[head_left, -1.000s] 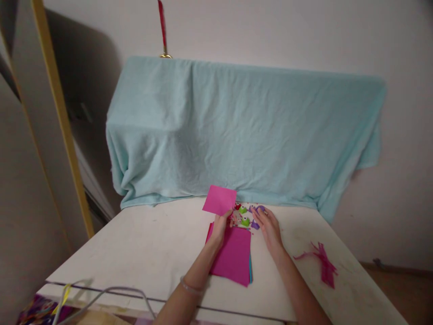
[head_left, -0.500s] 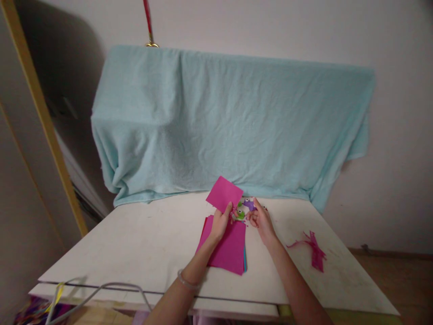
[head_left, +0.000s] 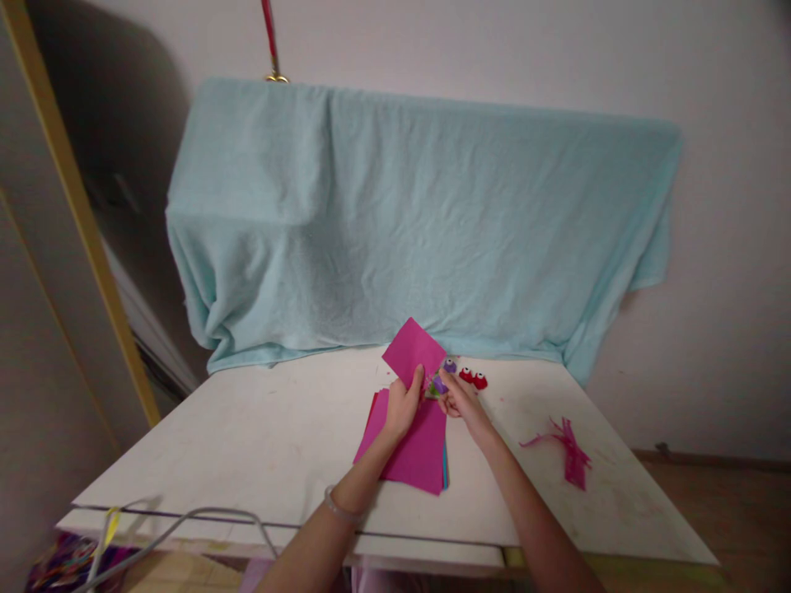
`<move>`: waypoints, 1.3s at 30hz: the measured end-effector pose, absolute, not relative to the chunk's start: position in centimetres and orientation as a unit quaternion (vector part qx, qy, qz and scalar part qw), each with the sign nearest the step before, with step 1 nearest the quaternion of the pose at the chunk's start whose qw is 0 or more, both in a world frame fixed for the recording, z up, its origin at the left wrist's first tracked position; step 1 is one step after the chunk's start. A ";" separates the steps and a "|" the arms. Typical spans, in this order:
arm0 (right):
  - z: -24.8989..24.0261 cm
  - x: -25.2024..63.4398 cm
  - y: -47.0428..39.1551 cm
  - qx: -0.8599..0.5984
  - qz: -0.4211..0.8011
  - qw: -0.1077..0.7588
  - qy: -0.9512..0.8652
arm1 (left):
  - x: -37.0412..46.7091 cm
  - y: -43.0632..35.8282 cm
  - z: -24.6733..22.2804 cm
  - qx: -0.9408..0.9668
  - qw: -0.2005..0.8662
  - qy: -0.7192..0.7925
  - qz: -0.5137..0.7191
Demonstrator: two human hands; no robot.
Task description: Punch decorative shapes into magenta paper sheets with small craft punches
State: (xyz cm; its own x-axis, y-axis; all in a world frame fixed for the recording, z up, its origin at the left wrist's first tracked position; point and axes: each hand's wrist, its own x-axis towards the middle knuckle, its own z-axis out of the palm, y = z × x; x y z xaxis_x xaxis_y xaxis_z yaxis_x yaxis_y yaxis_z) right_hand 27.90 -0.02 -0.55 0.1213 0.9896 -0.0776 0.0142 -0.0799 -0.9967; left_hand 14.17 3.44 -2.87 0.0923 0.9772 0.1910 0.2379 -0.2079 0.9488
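You stand at a pale, scuffed bench (head_left: 259,445) pushed against a plain wall, with a light blue towel (head_left: 420,222) draped over something bulky at the back edge and a yellow-edged panel (head_left: 74,214) leaning on your left. A red strap with a brass end (head_left: 270,41) hangs above the towel, and a grey cable (head_left: 185,527) loops over the near edge. A stack of magenta paper sheets (head_left: 414,449) lies in the middle of the bench, and pink paper trimmings (head_left: 565,449) lie well apart to the right. Your left hand (head_left: 403,408) has its fingers closed on the lower corner of a pink paper square (head_left: 413,350), holding it tilted above the stack. Your right hand (head_left: 461,402) pinches a small purple and green googly-eyed piece (head_left: 437,385) just beside that square, fingers tight on it. Two red googly-eyed pieces (head_left: 473,379) sit on the bench just behind your right hand. Compared with half a second ago, your right hand has moved closer to the left and has lifted the small piece off the bench, leaving the red pair uncovered; the pink square stays raised in much the same place.
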 end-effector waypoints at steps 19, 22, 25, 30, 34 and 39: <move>-0.8 27.6 -0.2 -0.499 0.507 0.539 -0.451 | 14.4 3.3 -2.5 0.634 0.387 0.458 0.489; -1.2 27.6 0.0 -0.500 0.503 0.543 -0.449 | 14.4 3.4 -2.6 0.634 0.372 0.475 0.484; -1.4 27.6 0.2 -0.500 0.497 0.551 -0.448 | 14.3 3.3 -2.5 0.636 0.366 0.475 0.485; -1.6 27.6 0.3 -0.499 0.486 0.559 -0.450 | 14.3 2.9 -1.8 0.651 0.359 0.438 0.505; -1.8 27.6 0.3 -0.493 0.484 0.559 -0.458 | 14.4 2.7 -1.5 0.667 0.358 0.402 0.516; -1.8 27.6 0.4 -0.496 0.477 0.563 -0.458 | 14.3 2.7 -1.6 0.660 0.361 0.414 0.512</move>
State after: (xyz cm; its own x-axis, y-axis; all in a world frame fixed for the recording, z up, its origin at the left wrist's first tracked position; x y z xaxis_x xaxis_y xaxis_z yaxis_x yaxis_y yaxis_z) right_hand 27.62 0.43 -1.81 0.1258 0.9912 0.0413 -0.0829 0.0520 -0.9952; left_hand 14.35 2.73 -1.65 0.1330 0.9164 0.3775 0.1765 -0.3967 0.9008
